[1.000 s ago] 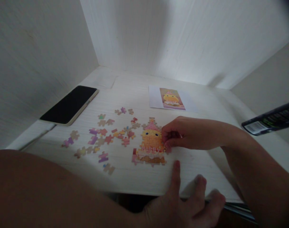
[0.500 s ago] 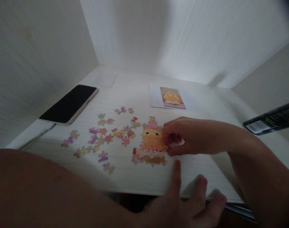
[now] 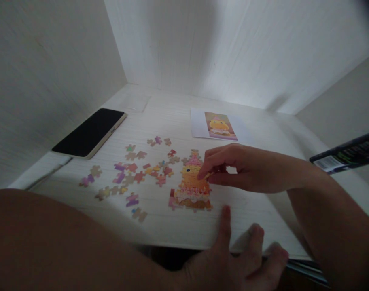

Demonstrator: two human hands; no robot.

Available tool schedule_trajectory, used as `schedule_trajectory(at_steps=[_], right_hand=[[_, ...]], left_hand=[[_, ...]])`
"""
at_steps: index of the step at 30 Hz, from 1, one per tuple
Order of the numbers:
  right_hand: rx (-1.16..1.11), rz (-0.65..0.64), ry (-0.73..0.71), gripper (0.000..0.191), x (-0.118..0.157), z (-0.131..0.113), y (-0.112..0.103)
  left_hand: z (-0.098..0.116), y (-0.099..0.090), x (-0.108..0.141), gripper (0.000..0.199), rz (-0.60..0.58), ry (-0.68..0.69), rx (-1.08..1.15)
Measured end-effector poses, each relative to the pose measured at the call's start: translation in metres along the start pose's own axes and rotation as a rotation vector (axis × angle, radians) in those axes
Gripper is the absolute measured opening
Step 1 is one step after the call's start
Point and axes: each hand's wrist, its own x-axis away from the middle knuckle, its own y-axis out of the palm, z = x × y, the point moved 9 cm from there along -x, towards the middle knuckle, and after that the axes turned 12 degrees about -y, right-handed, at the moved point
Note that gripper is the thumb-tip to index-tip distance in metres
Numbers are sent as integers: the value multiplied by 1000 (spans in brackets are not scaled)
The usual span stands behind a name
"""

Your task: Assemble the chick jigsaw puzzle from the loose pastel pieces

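Note:
A partly joined puzzle (image 3: 192, 190) with a yellow figure and pink hat lies on the white table. Over its right side is my right hand (image 3: 233, 167), thumb and forefinger pinched on a small puzzle piece (image 3: 207, 176). My left hand (image 3: 242, 254) rests at the table's front edge with fingers spread, holding nothing, its forefinger just below the puzzle's right corner. Loose puzzle pieces (image 3: 138, 176) are scattered left of the joined part. Behind it lies a paper with a printed picture (image 3: 220, 126) of the same figure.
A black-screened phone (image 3: 90, 132) with a cable lies at the left. A dark can or bottle (image 3: 345, 153) juts in from the right. White panels (image 3: 172, 48) enclose the table's back and sides. A clear flat sheet (image 3: 136, 102) lies at the back left.
My right hand has moved up and left from the puzzle's right edge onto the figure's face, and a small piece now shows between its fingertips. My left hand stays in place.

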Motion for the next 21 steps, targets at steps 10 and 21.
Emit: schedule_trajectory(at_steps=[10,21], right_hand=[[-489,304,90,15,-15,30,1],[-589,435,138,27,-17,43,3]], left_hand=[[0,0,0,38,74,-66,42],[2,2,1,40,92,-93,23]])
